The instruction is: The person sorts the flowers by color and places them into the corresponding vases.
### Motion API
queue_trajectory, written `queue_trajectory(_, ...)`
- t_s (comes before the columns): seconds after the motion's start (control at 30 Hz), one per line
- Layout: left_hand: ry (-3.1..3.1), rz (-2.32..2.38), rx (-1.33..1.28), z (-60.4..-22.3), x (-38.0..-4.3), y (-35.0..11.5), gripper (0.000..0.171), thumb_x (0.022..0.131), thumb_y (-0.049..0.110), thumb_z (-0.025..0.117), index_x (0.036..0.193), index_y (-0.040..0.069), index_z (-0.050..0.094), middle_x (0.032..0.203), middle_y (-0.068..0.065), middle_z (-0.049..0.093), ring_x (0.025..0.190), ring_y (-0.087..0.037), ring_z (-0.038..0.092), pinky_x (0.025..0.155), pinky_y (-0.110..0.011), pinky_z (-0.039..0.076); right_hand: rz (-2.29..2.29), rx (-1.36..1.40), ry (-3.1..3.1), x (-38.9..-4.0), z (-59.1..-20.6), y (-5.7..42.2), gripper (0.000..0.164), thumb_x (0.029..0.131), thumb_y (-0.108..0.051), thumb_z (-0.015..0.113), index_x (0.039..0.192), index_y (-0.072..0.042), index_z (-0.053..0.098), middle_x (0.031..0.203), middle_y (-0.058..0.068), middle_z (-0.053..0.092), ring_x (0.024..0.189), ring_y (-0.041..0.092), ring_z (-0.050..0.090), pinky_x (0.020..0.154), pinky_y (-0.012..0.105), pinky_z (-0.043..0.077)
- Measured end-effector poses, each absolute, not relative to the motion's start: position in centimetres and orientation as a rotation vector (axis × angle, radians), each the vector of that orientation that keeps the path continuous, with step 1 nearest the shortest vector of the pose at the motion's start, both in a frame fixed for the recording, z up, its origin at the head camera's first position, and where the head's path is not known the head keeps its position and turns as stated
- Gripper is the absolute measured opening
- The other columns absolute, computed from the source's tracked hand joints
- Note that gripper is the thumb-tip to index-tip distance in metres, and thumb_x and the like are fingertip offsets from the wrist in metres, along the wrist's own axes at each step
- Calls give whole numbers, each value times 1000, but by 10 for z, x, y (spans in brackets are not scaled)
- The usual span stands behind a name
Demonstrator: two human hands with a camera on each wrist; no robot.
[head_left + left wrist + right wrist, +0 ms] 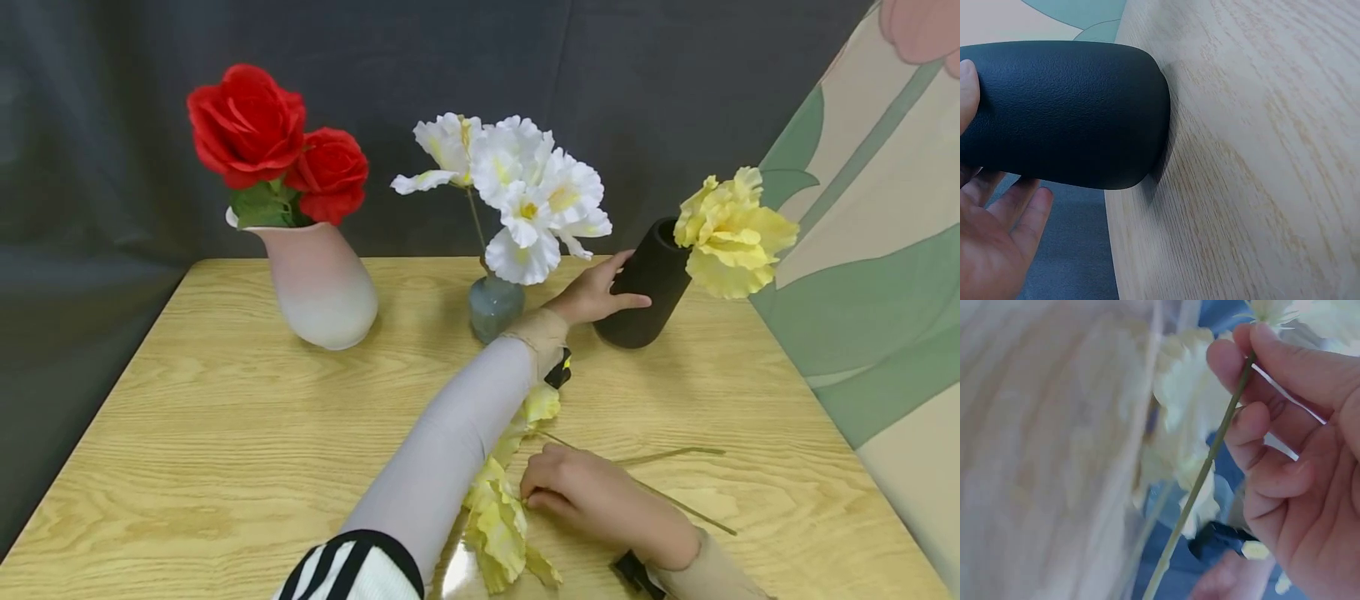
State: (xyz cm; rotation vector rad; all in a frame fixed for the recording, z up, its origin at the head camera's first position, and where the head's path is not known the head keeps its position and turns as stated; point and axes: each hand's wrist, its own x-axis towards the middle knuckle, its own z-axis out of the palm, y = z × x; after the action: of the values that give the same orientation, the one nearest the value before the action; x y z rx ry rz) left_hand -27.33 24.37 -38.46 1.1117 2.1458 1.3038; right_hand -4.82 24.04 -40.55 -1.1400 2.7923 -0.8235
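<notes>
My left hand (596,292) grips the black vase (647,292) at the back right, thumb and fingers on either side of it. One yellow flower (735,233) stands in this vase, its bloom leaning out over the right rim. The left wrist view shows the vase's lower side (1072,112) close to the tabletop. Near the front, my right hand (592,496) pinches a green stem (1210,456) just below the bloom of a second yellow flower (497,521). Another yellow bloom (542,404) lies beyond it, partly hidden by my left forearm.
A pink-and-white vase (322,287) with two red roses (247,125) stands at the back left. White flowers (525,183) fill a small blue-grey vase (495,308) beside my left wrist. Loose stems (690,504) extend rightward over the wooden table (225,433).
</notes>
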Motion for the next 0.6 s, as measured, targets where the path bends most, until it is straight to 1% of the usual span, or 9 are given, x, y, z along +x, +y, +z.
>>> queue_trajectory(0.03, 2148, 1308, 1111, -384, -273, 244, 85, 94, 34, 69, 160, 17, 18, 165, 2, 25, 149, -15, 33, 113, -19, 39, -834, -1164, 2812, -47, -404, 243, 9, 93, -15, 67, 87, -21, 67, 81, -16, 60, 79, -4, 50, 75, 18, 49)
queue_trajectory(0.1, 2155, 1312, 1114, -384, -274, 243, 85, 94, 33, 70, 160, 17, 19, 165, 1, 25, 148, -16, 34, 112, -20, 39, -838, -1206, 2860, -45, -400, 246, 10, 93, -15, 68, 88, -23, 66, 82, -17, 59, 79, -4, 50, 81, 22, 52)
queue_trajectory(0.2, 2152, 1307, 1113, -384, -273, 242, 86, 94, 33, 70, 160, 17, 18, 165, 1, 25, 149, -17, 33, 113, -20, 39, -875, -1256, 2902, -42, -394, 251, 16, 90, -10, 70, 90, -24, 65, 82, -16, 59, 78, -4, 49, 80, 18, 50)
queue_trajectory(0.23, 2147, 1307, 1110, -384, -273, 241, 86, 94, 32, 70, 160, 17, 17, 166, 0, 24, 149, -17, 33, 113, -20, 38, -891, -1261, 2909, -41, -392, 252, 18, 89, -8, 71, 90, -24, 64, 81, -16, 58, 77, -4, 48, 76, 13, 47)
queue_trajectory(0.33, 2139, 1308, 1098, -384, -271, 239, 86, 94, 32, 69, 160, 17, 17, 166, 0, 24, 150, -17, 32, 114, -21, 38, -942, -1259, 2939, -38, -385, 257, 25, 86, 0, 71, 89, -23, 62, 80, -14, 55, 75, -3, 44, 69, 8, 37)
queue_trajectory(0.4, 2140, 1316, 1094, -384, -271, 238, 86, 94, 32, 69, 160, 16, 17, 166, 0, 24, 149, -18, 32, 114, -21, 38, -959, -1242, 2978, -37, -382, 260, 31, 86, 8, 67, 88, -22, 60, 80, -14, 52, 75, -3, 42, 68, 8, 35)
queue_trajectory(0.47, 2146, 1320, 1100, -385, -270, 238, 86, 94, 32, 69, 160, 15, 17, 166, -1, 24, 149, -19, 32, 114, -22, 38, -957, -1240, 3032, -37, -378, 263, 36, 84, 15, 59, 86, -21, 57, 82, -13, 50, 75, -2, 42, 67, 10, 35)
queue_trajectory(0.53, 2152, 1322, 1105, -385, -270, 237, 86, 94, 31, 70, 160, 15, 17, 165, -2, 25, 149, -20, 34, 114, -22, 38, -956, -1252, 3093, -36, -375, 267, 43, 76, 23, 49, 85, -19, 56, 83, -11, 50, 76, 0, 43, 66, 11, 35)
queue_trajectory(0.6, 2150, 1328, 1105, -386, -270, 237, 86, 94, 31, 70, 160, 15, 18, 165, -2, 25, 149, -20, 34, 114, -21, 38, -971, -1256, 3142, -36, -372, 269, 42, 81, 21, 51, 87, -20, 59, 85, -12, 55, 77, 0, 47, 68, 11, 39)
